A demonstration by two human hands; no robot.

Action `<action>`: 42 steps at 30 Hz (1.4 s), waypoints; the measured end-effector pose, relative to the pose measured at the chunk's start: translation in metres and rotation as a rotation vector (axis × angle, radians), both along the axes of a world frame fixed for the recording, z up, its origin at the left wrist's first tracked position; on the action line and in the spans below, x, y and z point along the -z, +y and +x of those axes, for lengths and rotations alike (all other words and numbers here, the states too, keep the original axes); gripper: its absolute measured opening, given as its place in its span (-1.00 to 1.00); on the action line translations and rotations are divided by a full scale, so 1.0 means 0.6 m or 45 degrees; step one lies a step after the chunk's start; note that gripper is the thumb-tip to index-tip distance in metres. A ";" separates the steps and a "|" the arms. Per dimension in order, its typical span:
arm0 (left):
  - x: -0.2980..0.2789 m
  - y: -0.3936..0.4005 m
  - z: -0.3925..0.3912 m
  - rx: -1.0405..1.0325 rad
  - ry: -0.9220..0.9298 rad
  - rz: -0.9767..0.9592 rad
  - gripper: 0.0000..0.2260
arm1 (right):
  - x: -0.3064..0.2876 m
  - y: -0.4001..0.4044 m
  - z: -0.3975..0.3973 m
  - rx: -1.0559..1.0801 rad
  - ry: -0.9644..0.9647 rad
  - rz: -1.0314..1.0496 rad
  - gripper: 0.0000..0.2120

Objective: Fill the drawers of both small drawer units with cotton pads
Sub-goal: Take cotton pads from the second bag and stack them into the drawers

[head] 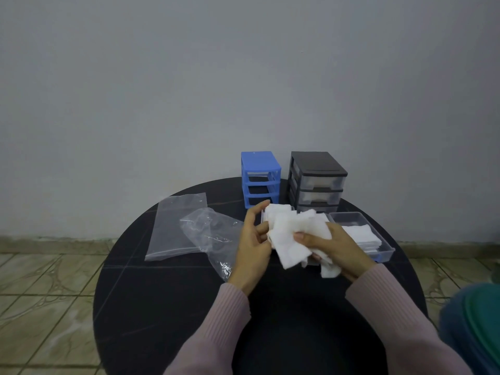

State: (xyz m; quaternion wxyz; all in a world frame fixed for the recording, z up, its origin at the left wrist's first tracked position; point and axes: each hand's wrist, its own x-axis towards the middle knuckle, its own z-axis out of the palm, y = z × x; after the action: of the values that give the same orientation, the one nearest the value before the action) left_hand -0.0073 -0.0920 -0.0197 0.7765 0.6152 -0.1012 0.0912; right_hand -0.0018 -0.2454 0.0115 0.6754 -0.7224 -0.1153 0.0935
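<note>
A small blue drawer unit [260, 178] and a black drawer unit [317, 180] with clear drawers stand side by side at the back of the round black table [167, 299]. In front of them my right hand [331, 249] grips a bundle of white square cotton pads [293, 234]. My left hand [253, 240] touches the bundle's left edge with its fingers loosely curled. A clear pulled-out drawer [378, 239] lies on the table to the right and holds a few pads [361, 235]. Another drawer is hidden under the bundle.
Two clear plastic bags lie left of my hands: a flat one [176, 226] and a crumpled one [213, 235]. A blue-green object [476, 323] sits at the lower right beside the table. A grey wall and tiled floor surround the table.
</note>
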 end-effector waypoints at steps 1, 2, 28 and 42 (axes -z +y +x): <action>0.000 0.000 0.000 0.011 0.027 -0.030 -0.55 | 0.001 0.001 0.003 0.028 -0.050 -0.078 -0.94; 0.000 0.000 0.001 0.019 0.054 -0.053 -0.58 | 0.003 0.002 0.006 0.059 -0.087 -0.132 -0.94; -0.002 0.005 0.005 -0.078 0.028 0.039 -0.88 | 0.013 -0.007 0.011 0.164 -0.221 -0.156 -0.87; 0.000 0.006 0.003 -0.209 0.119 0.040 -0.82 | 0.023 0.029 0.001 0.391 -0.156 0.165 -0.89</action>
State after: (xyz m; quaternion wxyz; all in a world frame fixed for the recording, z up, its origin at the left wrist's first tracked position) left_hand -0.0052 -0.0884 -0.0199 0.7606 0.6370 -0.0154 0.1243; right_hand -0.0012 -0.2282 -0.0026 0.7185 -0.6909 -0.0504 -0.0626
